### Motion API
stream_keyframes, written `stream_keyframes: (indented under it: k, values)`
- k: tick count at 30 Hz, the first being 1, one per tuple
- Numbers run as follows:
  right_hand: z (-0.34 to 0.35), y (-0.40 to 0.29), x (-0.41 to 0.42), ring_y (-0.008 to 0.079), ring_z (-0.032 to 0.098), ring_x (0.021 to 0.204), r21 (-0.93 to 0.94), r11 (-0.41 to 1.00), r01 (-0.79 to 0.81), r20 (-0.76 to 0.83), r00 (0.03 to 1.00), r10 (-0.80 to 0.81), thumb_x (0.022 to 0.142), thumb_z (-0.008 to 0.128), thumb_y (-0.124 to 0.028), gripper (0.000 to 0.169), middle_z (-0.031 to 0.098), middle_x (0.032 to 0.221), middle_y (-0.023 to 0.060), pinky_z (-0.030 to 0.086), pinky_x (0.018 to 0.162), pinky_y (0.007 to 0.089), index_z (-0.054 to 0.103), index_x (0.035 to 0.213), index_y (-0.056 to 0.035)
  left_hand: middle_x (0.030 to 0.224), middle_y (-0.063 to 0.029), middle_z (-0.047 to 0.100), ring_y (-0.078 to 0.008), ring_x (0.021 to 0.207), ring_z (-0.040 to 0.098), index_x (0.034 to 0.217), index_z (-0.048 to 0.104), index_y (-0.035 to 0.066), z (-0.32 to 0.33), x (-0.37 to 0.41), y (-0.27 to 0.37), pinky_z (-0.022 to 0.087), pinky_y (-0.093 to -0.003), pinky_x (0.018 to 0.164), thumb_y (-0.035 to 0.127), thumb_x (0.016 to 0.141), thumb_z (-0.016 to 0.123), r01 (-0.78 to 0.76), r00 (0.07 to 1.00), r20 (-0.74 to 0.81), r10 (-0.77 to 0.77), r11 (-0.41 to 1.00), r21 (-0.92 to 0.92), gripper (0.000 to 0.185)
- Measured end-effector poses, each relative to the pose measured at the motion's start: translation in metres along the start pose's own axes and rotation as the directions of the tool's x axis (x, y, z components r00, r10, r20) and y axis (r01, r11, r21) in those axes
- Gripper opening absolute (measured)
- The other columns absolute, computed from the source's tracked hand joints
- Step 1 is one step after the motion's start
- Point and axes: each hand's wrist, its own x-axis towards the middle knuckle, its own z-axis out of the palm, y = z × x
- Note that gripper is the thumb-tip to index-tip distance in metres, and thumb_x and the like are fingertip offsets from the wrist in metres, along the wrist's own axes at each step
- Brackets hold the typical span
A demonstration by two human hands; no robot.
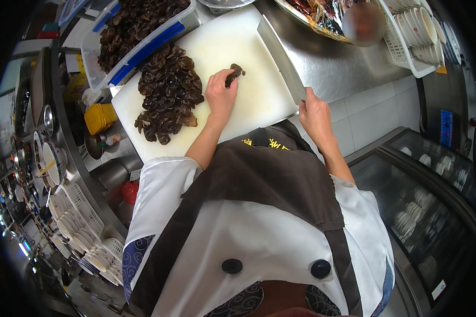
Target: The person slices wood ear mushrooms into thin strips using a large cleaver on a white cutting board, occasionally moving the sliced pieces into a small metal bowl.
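On a white cutting board (258,99), my left hand (222,90) holds a small piece of dark wood ear fungus (236,70) between thumb and fingers, near the board's middle. My right hand (314,109) grips the handle end of a long, wide-bladed knife (281,59), whose blade lies along the board's right edge, apart from the fungus. A heap of wood ear fungus (168,91) rests on the board to the left of my left hand. Behind it, a clear plastic tub with blue clips (92,59) is filled with more of the same fungus.
A steel counter (321,67) extends to the right, bearing a film-covered platter (317,29) and a white basket (418,71) of bowls. Yellow plastic containers (99,119) sit left of the board. Below right stands a glass-fronted cabinet (400,178) with dishes inside.
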Motion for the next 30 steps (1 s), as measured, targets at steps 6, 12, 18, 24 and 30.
stream_keyframes:
  k: [6, 12, 18, 24, 30]
  values:
    - [-0.001, -0.001, -0.001, 0.0434, 0.060, 0.069, -0.004, 1.000, -0.006, -0.003, 1.000, 0.006, 0.080, 0.058, 0.001, 0.027, 0.060, 0.073, 0.0263, 0.045, 0.060, 0.0481, 0.052, 0.105, 0.0075, 0.093, -0.0074, 0.066, -0.0253, 0.083, 0.062, 0.093, 0.065, 0.006, 0.008, -0.004, -0.004, 0.052, -0.0351, 0.071, 0.002, 0.067, 0.069, -0.129, 0.992, 0.023, 0.127, 0.988, 0.089, 0.026]
    - [-0.002, -0.005, 0.000, 0.0414, 0.062, 0.067, -0.051, 0.999, 0.010, 0.007, 1.000, -0.009, 0.079, 0.055, 0.003, 0.021, 0.062, 0.071, 0.0245, 0.050, 0.062, 0.0481, 0.051, 0.099, 0.0073, 0.112, -0.0122, 0.061, -0.0303, 0.099, 0.060, 0.108, 0.061, 0.003, 0.007, -0.020, -0.002, 0.052, -0.0358, 0.082, 0.006, 0.073, 0.070, -0.349, 0.934, 0.168, 0.316, 0.906, 0.237, 0.037]
    - [-0.001, -0.003, 0.000, 0.0416, 0.062, 0.067, -0.041, 0.999, 0.006, 0.008, 1.000, -0.006, 0.078, 0.055, 0.004, 0.022, 0.062, 0.072, 0.0245, 0.050, 0.062, 0.0481, 0.051, 0.099, 0.0076, 0.118, -0.0135, 0.060, -0.0324, 0.107, 0.058, 0.109, 0.063, 0.002, -0.004, -0.026, 0.011, 0.050, -0.0365, 0.089, 0.010, 0.080, 0.070, -0.385, 0.918, 0.208, 0.338, 0.884, 0.264, 0.031]
    - [-0.004, -0.007, 0.000, 0.0419, 0.062, 0.070, -0.030, 1.000, -0.011, 0.033, 0.999, 0.012, 0.077, 0.054, 0.004, 0.028, 0.062, 0.074, 0.0247, 0.049, 0.064, 0.0494, 0.052, 0.106, 0.0063, 0.109, -0.0101, 0.063, -0.0285, 0.098, 0.061, 0.098, 0.067, 0.005, 0.007, -0.017, -0.008, 0.051, -0.0368, 0.083, 0.008, 0.078, 0.070, -0.358, 0.932, 0.121, 0.342, 0.921, 0.153, 0.020]
    - [-0.005, -0.006, 0.002, 0.0422, 0.062, 0.073, -0.012, 1.000, -0.029, 0.074, 0.997, 0.030, 0.077, 0.054, 0.003, 0.037, 0.063, 0.078, 0.0246, 0.048, 0.067, 0.0494, 0.052, 0.114, 0.0037, 0.103, -0.0075, 0.062, -0.0239, 0.096, 0.059, 0.095, 0.065, 0.005, -0.005, -0.004, 0.006, 0.046, -0.0349, 0.087, 0.008, 0.074, 0.070, -0.462, 0.886, 0.162, 0.434, 0.858, 0.225, 0.021]
